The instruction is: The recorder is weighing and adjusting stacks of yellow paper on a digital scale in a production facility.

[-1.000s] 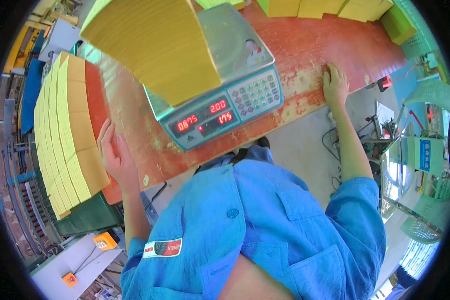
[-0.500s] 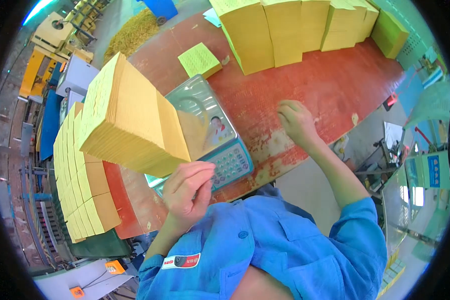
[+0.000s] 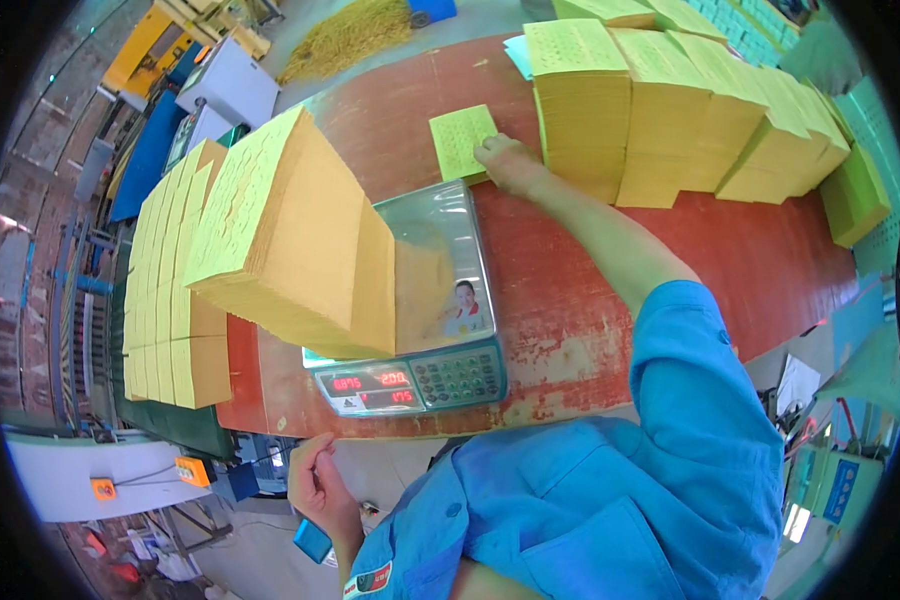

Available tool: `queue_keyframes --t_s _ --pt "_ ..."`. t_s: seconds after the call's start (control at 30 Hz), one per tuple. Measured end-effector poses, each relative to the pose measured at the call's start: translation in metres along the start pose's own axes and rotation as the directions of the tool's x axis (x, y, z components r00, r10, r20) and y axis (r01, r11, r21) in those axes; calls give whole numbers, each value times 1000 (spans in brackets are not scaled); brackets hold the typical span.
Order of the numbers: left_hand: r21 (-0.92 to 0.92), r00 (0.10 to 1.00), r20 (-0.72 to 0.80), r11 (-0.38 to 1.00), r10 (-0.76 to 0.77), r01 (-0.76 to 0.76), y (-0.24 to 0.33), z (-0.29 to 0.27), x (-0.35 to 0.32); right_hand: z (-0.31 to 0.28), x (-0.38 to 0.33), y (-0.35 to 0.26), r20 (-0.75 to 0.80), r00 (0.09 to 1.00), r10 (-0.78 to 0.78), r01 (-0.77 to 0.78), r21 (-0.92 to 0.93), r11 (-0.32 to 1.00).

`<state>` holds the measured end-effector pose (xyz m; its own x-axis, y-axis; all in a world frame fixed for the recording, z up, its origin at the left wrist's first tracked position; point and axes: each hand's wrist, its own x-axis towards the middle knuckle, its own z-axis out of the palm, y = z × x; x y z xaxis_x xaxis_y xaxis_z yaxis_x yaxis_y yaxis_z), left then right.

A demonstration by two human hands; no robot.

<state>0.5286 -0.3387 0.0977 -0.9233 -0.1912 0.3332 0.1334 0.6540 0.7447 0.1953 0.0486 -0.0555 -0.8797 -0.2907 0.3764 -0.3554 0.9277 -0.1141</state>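
Two hands: right hand (image 3: 505, 160) reaches across the red tabletop (image 3: 610, 290), fingers flat on a thin yellow-green sheet bundle (image 3: 462, 140) beyond the scale (image 3: 440, 330); left hand (image 3: 315, 485), loosely curled and grasping nothing, hangs below the tabletop edge.

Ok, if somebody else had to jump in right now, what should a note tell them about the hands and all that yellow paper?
Right hand: stretched out across the red table, fingers resting on the small loose stack of yellow sheets; no closed grip visible.
Left hand: below the table edge in front of the scale, empty as far as can be seen.
Scale: a tall stack of yellow paper sits on its pan, display lit.
Weighed or not cannot be told for the other piles: a row of stacks at the left edge, another row at the far right.
Left to do: cannot tell how many remain.
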Motion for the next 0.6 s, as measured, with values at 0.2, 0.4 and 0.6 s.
queue_keyframes --t_s 0.2,0.4,0.6 --pt "-24 993 -87 997 -81 79 -16 -3 -13 1 17 16 127 988 -83 84 -6 996" --pt "-38 998 -12 998 -57 57 -19 5 -1 0 24 14 93 994 -57 54 31 998" --pt "-35 993 107 998 56 -53 3 23 14 -35 41 -5 -82 991 104 -97 92 991"
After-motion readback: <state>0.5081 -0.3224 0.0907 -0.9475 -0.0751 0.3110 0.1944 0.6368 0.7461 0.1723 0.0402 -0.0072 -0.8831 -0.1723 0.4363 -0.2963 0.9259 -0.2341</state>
